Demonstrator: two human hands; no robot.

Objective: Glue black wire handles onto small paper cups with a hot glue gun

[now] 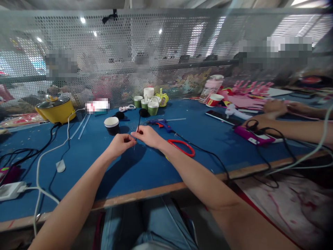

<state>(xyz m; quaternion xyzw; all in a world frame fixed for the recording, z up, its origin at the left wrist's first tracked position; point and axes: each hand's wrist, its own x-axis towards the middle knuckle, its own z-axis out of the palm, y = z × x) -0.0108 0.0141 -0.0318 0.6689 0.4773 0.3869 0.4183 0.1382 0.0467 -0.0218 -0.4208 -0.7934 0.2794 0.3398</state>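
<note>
Both my hands meet over the middle of the blue table (135, 166). My left hand (120, 143) is closed, its fingertips pinched against the lower end of a thin black stick (138, 126). My right hand (148, 136) is closed too, pinching the same stick just beside the left fingers. The stick rises away from me and ends in a black pom-pom (143, 112). Red-handled scissors (182, 147) lie right behind my right wrist. A blue glue gun (160, 123) lies just beyond my right hand, its black cord trailing to the right.
A black-and-white paper cup (111, 125), green cups (148, 103) and a yellow pot (56, 109) stand farther back. Cables and a white power strip (10, 190) lie at the left. Another person's arms (283, 116), a phone (220, 117) and a purple device (253, 136) are on the right. A perforated screen (166, 55) closes the back.
</note>
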